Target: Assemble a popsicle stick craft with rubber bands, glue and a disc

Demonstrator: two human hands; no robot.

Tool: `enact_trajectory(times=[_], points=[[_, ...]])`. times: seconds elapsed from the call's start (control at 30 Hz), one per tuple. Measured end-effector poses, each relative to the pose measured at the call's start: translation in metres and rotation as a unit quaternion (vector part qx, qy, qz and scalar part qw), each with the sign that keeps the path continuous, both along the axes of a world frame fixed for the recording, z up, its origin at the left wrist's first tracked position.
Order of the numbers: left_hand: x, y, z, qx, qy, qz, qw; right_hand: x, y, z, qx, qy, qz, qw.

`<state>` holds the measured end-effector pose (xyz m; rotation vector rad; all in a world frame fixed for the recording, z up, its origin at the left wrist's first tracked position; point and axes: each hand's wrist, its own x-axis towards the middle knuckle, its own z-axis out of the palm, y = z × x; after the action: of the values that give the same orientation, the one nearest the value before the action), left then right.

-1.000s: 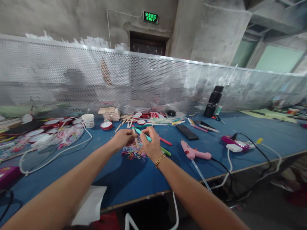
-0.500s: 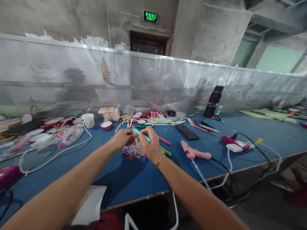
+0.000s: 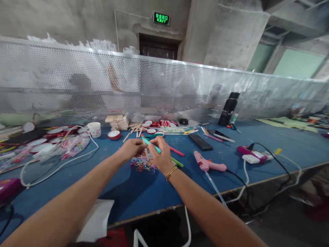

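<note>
Both my hands meet over a heap of coloured rubber bands on the blue table. My left hand pinches a thin wooden stick that stands nearly upright. My right hand, with a gold bracelet on the wrist, holds a teal marker whose tip touches the top of the stick. A red marker and a green marker lie just right of my right hand.
A pink glue gun lies to the right, a black remote behind it. A purple power strip with cables sits further right, a black bottle at the back. Wooden sticks, red-white round lids and a white cup crowd the far side; a perforated metal screen bounds the table.
The marker tip shifts slightly on the stick; my hands stay in the same place.
</note>
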<state>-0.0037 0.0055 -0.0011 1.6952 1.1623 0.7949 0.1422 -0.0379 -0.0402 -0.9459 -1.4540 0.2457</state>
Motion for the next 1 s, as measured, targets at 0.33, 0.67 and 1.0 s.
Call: enact_trajectory(times=[0.33, 0.67, 1.0], points=[[0.0009, -0.0021, 0.0032, -0.004, -0.002, 0.003, 1.0, 0.0001, -0.0004, 0.0007, 0.005, 0.011, -0.01, 1.0], [0.0, -0.0022, 0.0025, -0.003, -0.001, 0.001, 1.0, -0.0001, -0.0008, 0.0013, -0.001, 0.009, -0.006, 1.0], [0.0017, -0.0042, 0.005, -0.004, 0.0, 0.008, 1.0, -0.0002, 0.0002, -0.0007, -0.001, 0.008, -0.014, 1.0]])
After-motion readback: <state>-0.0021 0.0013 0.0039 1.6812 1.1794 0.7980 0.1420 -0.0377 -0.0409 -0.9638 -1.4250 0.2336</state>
